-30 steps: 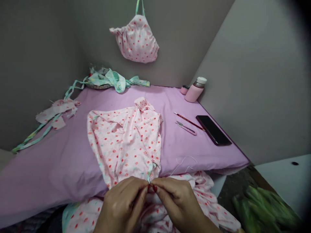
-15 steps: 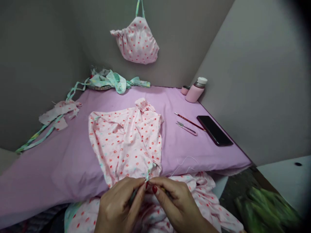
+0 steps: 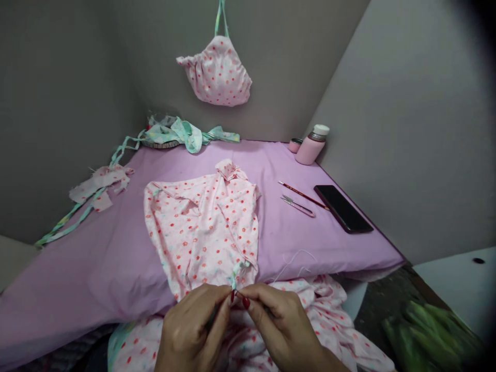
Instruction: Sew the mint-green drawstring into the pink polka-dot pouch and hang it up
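Note:
Pink fabric with red dots (image 3: 209,227) lies on the purple cloth and reaches down to my hands. My left hand (image 3: 196,328) pinches the small green-and-white edge (image 3: 234,278) of this fabric between thumb and forefinger. Close beside it, my right hand (image 3: 281,323) has thumb and forefinger pressed together, and what they grip is too small to make out. Red nails show on both hands. More dotted fabric (image 3: 333,315) is bunched beneath and behind my hands. A loose pale thread (image 3: 298,254) curls on the purple cloth to the right.
Thread snips (image 3: 298,206), a red pencil (image 3: 304,195) and a black phone (image 3: 343,208) lie at the right. Behind them stand a pink bottle (image 3: 312,146) and small pot (image 3: 295,145). Green strips (image 3: 189,135) and scraps (image 3: 101,182) lie left. A dotted pouch (image 3: 220,75) hangs above.
The view has shifted slightly. My fingertips remain close together at the fabric edge, with the right hand's fingers moved very slightly.

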Available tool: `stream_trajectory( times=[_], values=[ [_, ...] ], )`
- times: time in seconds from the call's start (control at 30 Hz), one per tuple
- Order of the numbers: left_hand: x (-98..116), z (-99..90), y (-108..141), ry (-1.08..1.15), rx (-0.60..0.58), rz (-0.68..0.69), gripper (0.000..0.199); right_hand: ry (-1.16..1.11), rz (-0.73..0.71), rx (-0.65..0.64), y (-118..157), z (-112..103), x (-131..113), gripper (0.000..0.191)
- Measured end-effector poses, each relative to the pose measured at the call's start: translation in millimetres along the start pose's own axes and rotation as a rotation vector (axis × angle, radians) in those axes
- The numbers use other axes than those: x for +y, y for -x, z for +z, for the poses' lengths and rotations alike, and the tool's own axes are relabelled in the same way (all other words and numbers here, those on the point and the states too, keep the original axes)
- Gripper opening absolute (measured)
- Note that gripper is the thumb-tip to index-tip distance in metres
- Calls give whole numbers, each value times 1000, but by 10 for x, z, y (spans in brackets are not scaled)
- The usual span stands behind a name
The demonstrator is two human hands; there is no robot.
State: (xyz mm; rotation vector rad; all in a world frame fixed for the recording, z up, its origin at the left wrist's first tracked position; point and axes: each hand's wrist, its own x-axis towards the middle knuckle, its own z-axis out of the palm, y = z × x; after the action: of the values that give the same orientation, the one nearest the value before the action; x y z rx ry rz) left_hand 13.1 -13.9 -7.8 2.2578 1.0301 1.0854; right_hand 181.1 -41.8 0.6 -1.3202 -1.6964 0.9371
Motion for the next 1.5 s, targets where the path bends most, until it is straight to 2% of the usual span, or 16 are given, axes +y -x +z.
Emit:
stream_trajectory(
  times=[0.3, 0.53, 0.7, 0.77, 0.83, 0.9, 1.03, 1.13, 1.23, 1.27, 1.3, 1.4, 1.43, 1.5],
  values=[
    [35, 11, -4, -50, -26, 94, 18, 100, -59, -4, -6, -26, -21, 23],
    [19, 12, 14, -62, 10, 46, 18, 179, -39, -23, 21, -25, 25, 21],
    [37, 22, 5, -43, -62, 75, 16, 159, -110, 10, 1, -16, 14, 22],
    [31, 11, -4, -32, -40, 45, 17, 166, -188, 74, -9, -48, 6, 17],
    [22, 1, -12, -25, -13, 40, 18, 207, -244, 193, -22, -86, 0, 15],
    [20, -4, -19, -18, -2, 53, 20, 237, -224, 254, -42, -110, -7, 17],
    [27, -4, -22, -15, -23, 56, 21, 163, -155, 167, -81, -93, -35, 12],
    [21, -14, -16, -15, -2, 17, 20, 104, -192, 113, -62, -80, -55, 19],
    [16, -28, -19, 0, 8, -15, 19, 108, -256, -63, -15, -143, -67, 11],
    [18, -31, -25, 8, 3, -20, 18, 124, -262, -78, -7, -183, -74, 10],
    [22, -34, -33, 17, -5, -23, 17, 145, -257, -45, -9, -230, -86, 11],
    [41, -38, -59, 38, -35, -19, 17, 191, -171, 166, -82, -362, -145, 17],
    [46, -39, -65, 44, -47, -9, 18, 192, -144, 187, -126, -388, -168, 18],
    [54, -40, -70, 57, -73, 9, 20, 171, -107, 116, -227, -400, -207, 16]
  ],
)
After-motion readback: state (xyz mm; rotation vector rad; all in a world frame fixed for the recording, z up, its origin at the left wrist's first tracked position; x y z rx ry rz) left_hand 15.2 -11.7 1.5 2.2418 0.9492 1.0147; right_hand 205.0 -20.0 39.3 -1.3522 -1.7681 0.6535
